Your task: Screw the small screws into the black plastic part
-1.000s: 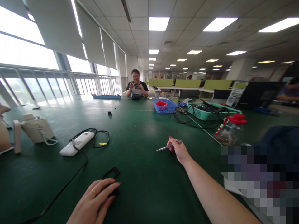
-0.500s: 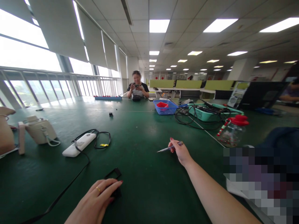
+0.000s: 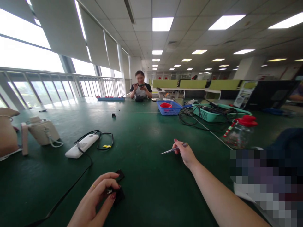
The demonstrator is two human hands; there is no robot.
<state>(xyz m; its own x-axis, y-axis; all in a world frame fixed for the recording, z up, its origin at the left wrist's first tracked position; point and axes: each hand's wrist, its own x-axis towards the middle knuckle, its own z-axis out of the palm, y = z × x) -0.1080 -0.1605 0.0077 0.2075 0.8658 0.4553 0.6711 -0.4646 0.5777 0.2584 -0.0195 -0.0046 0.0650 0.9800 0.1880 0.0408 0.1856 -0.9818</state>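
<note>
My left hand (image 3: pixel 100 192) is at the lower middle, thumb and fingers curled around a small black plastic piece (image 3: pixel 120 194). A bit of shiny metal shows between the fingertips. Just beyond the index finger, a flat black part (image 3: pixel 120 174) pokes out; whether it joins the held piece I cannot tell. My right hand (image 3: pixel 185 154) pinches a slim screwdriver (image 3: pixel 168 151) above the green tabletop (image 3: pixel 146 183). Its thin metal shaft points left, and the back of the handle sticks out past the fingers.
To the left lie a white power bank (image 3: pixel 81 146) with a black strap and a cream bottle (image 3: pixel 44 131). A blue basket (image 3: pixel 169 109), a green basket (image 3: pixel 210 116) with tangled cables and a red-lidded jar (image 3: pixel 241 132) stand to the right. Across the table sits a person (image 3: pixel 141 90).
My left thumb has come into view, and the fingers have curled more around the black piece. My right hand keeps its hold on the screwdriver. The whole view has shifted slightly.
</note>
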